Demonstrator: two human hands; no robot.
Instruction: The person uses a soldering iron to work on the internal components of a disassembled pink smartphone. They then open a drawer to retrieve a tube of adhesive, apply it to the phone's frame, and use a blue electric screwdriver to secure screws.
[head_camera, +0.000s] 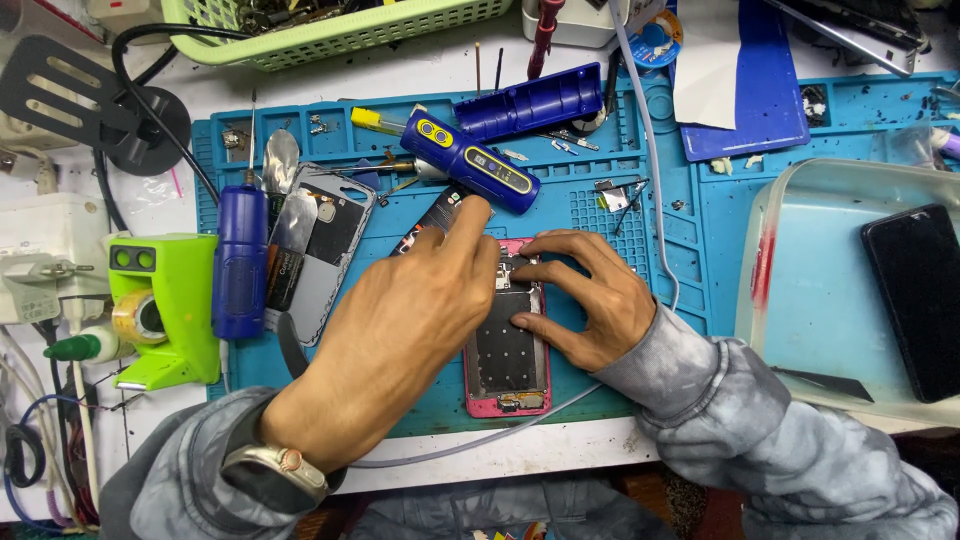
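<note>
An opened pink phone (507, 350) lies face down on a blue work mat (600, 230), its metal inner plate showing. My right hand (585, 300) rests on the phone's upper right part, fingers spread and pressing it down. My left hand (400, 320), with a watch on the wrist, reaches over the phone's left side, fingertips bunched at its top edge. A dark flat piece (432, 215) pokes out from under those fingers; whether they hold it is hidden. A blue and yellow electric screwdriver (485, 165) lies just beyond the left fingertips.
A silver phone housing (335, 225) and a blue rotary tool (240, 265) lie left of the hands, beside a green device (165, 305). A translucent tray (800, 300) at right holds a black phone (915, 300). A green basket (340, 35) and blue case (530, 100) sit behind.
</note>
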